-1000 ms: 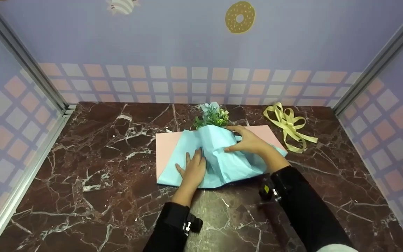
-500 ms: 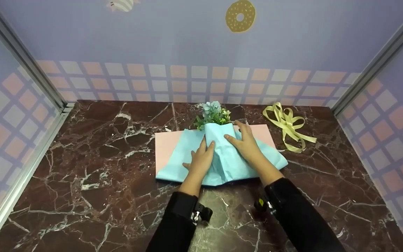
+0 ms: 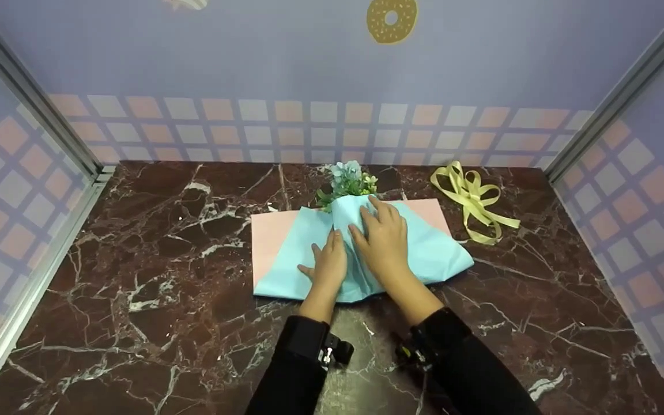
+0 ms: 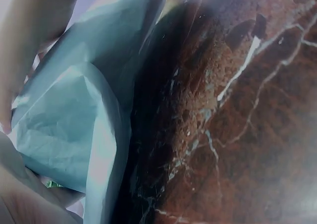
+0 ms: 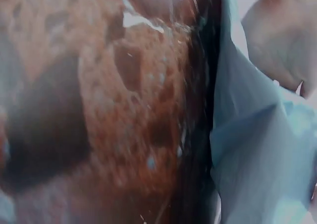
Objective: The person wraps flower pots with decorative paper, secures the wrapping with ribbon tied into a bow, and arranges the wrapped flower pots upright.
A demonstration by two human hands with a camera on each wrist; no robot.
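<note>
Light blue wrapping paper (image 3: 286, 265) lies folded over a bunch of artificial flowers (image 3: 347, 177). Only the pale blue blooms and green leaves stick out at its far end. Beneath is a pink sheet (image 3: 271, 230), showing at both sides. My right hand (image 3: 387, 239) presses on the folded flap, its fingers extended toward the flowers. Beside the fold's left edge, my left hand (image 3: 330, 265) rests on the paper with its fingers spread. Creased paper (image 4: 59, 130) fills the left part of the left wrist view; in the right wrist view the paper (image 5: 252, 149) stands along the right.
A looped yellow ribbon (image 3: 473, 193) lies on the dark marbled table (image 3: 153, 259), right of the pink sheet. A purple wall (image 3: 286, 52) with a checked band closes off the back, and side panels stand left and right.
My right hand has moved left and down onto the flap, which now lies folded across the middle. The left hand has shifted slightly right and up to the fold's edge.
</note>
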